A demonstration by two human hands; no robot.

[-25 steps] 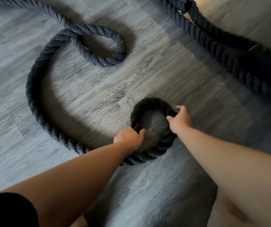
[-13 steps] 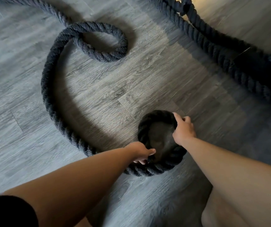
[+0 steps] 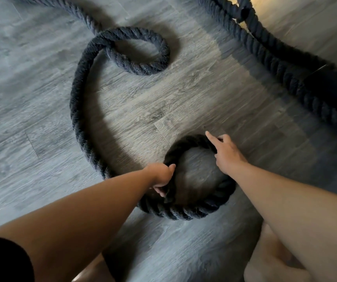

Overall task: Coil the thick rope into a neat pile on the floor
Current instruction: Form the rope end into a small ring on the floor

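Note:
A thick dark twisted rope point(image 3: 78, 94) lies on the grey wood floor. Its near end is curled into a small ring point(image 3: 186, 211) in front of me. My left hand point(image 3: 161, 176) grips the left side of that ring, thumb on the inside. On the ring's far right side rests my right hand point(image 3: 225, 153), index finger stretched out along the rope and the other fingers loosely bent. From the ring the rope sweeps left and away, then crosses itself in a loose loop point(image 3: 143, 49) farther off.
Another stretch of the same thick rope point(image 3: 281, 64) runs diagonally across the upper right into a dark shadowed corner. My bare knees show at the bottom edge. Grey plank floor point(image 3: 31, 139) lies to the left.
The ring has grown wider. My left hand shifted up the ring's left side and took hold again. My right hand loosened, its index finger now stretched out. The long curve slid nearer.

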